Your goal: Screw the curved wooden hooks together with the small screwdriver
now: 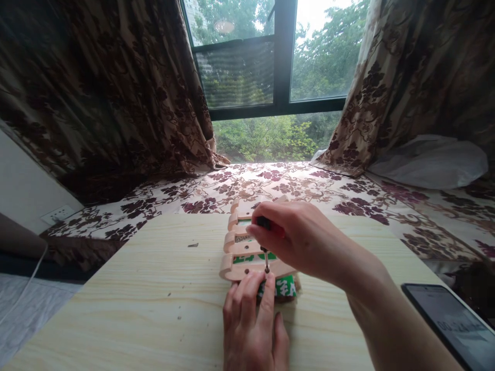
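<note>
Screwdriver, clasped by the right grip, stands steeply over the frame, tip just beyond the unclenched left grip.

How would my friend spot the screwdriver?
On the pale table, find the row of rounded wooden pieces. Above the nearest one, the right hand grips the screwdriver, black and red on top. Unlike the wood, it has a thin metal shaft pointing down.

One left hand and one right hand; one screwdriver; one slatted wooden rack showing four rounded left ends. Near the table's right edge, one smartphone. Beyond its far edge, two curtains, one window, one white plastic bag. Loose screws: uncountable.
</note>
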`<action>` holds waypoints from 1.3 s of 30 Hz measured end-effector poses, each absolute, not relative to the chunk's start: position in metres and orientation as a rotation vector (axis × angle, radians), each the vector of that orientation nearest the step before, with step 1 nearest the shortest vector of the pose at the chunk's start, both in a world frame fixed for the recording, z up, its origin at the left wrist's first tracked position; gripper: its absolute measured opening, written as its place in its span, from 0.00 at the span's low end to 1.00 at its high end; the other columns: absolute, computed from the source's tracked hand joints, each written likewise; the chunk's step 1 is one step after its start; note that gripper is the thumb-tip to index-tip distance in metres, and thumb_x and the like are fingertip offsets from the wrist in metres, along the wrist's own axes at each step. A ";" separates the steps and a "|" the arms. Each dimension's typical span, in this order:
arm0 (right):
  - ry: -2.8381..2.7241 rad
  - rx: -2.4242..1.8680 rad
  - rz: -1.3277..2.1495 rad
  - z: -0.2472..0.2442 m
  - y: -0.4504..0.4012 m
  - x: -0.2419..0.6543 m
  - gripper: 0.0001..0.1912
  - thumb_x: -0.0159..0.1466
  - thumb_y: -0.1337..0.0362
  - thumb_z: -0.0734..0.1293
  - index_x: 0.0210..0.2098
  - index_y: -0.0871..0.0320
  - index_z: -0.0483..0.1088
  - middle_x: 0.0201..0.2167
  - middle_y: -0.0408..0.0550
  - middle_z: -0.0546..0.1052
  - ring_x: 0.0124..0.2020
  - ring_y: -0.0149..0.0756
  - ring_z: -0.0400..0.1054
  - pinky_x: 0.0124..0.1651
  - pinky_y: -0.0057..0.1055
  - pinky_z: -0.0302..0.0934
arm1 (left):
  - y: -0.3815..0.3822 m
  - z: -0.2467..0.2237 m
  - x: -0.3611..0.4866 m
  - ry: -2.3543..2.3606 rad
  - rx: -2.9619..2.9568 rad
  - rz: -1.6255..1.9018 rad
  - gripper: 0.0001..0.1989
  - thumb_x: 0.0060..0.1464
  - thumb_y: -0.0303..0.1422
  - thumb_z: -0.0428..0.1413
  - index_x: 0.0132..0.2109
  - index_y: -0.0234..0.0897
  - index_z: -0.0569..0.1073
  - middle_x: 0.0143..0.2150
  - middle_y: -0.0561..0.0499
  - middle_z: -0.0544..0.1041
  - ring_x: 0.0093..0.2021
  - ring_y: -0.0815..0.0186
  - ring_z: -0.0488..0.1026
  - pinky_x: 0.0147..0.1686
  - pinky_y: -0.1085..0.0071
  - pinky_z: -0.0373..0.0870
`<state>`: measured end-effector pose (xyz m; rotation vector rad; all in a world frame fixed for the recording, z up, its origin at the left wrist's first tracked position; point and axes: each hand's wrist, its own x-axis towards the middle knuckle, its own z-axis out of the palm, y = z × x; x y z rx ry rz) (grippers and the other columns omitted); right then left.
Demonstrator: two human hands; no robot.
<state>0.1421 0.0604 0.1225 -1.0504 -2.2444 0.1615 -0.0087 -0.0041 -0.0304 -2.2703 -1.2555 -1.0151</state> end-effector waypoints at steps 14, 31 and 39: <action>-2.232 -1.021 0.259 0.125 0.060 0.144 0.10 0.66 0.61 0.64 0.30 0.59 0.69 0.21 0.39 0.67 0.23 0.25 0.56 0.27 0.26 0.47 | -0.004 -0.029 -0.008 -1.248 -2.282 -1.048 0.27 0.55 0.22 0.53 0.62 0.30 0.61 0.60 0.38 0.64 0.62 0.53 0.59 0.59 0.56 0.57; -2.180 -1.119 0.203 0.124 0.062 0.145 0.12 0.66 0.60 0.63 0.30 0.59 0.68 0.22 0.41 0.70 0.22 0.26 0.56 0.26 0.26 0.45 | -0.005 -0.029 -0.008 -1.240 -2.292 -1.040 0.27 0.55 0.22 0.52 0.63 0.29 0.61 0.60 0.37 0.63 0.62 0.53 0.59 0.59 0.56 0.57; -2.237 -1.042 0.242 0.127 0.055 0.146 0.07 0.65 0.64 0.63 0.33 0.57 0.71 0.22 0.38 0.69 0.22 0.25 0.56 0.27 0.26 0.46 | -0.005 -0.029 -0.007 -1.245 -2.285 -1.035 0.27 0.55 0.22 0.52 0.62 0.29 0.62 0.60 0.37 0.63 0.62 0.52 0.59 0.59 0.55 0.58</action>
